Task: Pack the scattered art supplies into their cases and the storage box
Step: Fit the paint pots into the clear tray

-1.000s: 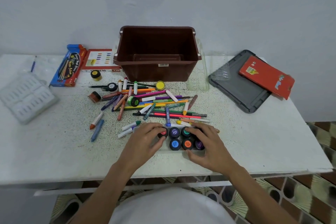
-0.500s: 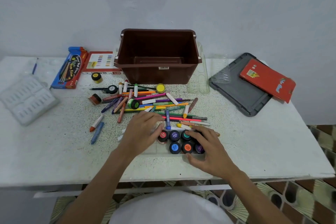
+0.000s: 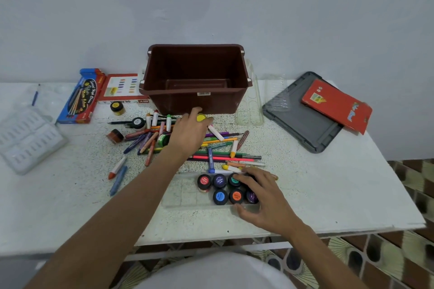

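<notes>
Hands [image 3: 190, 134] [image 3: 266, 197] around half-hidden paint jars [image 3: 251, 195]

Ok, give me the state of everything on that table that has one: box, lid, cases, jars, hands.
storage box: open, upright, empty.
grey lid: off, flat on the table right of the box.
red case: closed, lying on the lid.
blue brush box: closed, flat.
paint tray: part filled, left cells empty.
yellow-lidded jar: capped, gripped by the left hand.
right hand: holds the tray's right end.
</notes>
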`<state>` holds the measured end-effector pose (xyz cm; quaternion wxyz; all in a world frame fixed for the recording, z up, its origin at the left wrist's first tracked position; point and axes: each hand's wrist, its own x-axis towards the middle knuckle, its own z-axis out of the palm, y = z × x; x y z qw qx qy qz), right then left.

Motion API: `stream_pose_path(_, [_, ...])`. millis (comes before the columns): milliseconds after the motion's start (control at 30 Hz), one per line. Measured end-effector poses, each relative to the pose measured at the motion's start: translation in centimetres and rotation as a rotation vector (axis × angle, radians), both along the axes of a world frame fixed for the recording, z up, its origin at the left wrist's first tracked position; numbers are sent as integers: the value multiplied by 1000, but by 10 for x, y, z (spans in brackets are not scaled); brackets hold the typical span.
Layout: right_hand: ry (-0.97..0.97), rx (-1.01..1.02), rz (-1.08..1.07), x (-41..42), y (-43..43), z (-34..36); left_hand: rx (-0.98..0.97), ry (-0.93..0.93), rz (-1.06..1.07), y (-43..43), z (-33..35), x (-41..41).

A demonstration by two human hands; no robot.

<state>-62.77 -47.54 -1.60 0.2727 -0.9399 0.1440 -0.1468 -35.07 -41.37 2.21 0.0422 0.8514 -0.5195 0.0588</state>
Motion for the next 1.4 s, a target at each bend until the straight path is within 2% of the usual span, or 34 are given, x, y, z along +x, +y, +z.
stream_pose_path(167, [-2, -14, 1, 0, 0, 0, -27, 82, 23, -10, -2, 9])
stream_pose_path(433, [-6, -44, 4, 2, -2, -2, -348, 527, 118, 18, 5, 1])
stream_pose_path(567, [4, -90, 23, 5, -7, -1, -464, 743, 11, 50, 15, -19])
stream_pose_path(833, [28, -99, 36, 13, -18, 1, -412, 743, -114, 113, 8, -60])
stream_pose_path(1067, [39, -101, 31, 13, -19, 1, -312, 744, -70, 133, -7, -82])
stream_pose_path(1400, [28, -90, 25, 13, -19, 0, -378, 777, -53, 131, -26, -96])
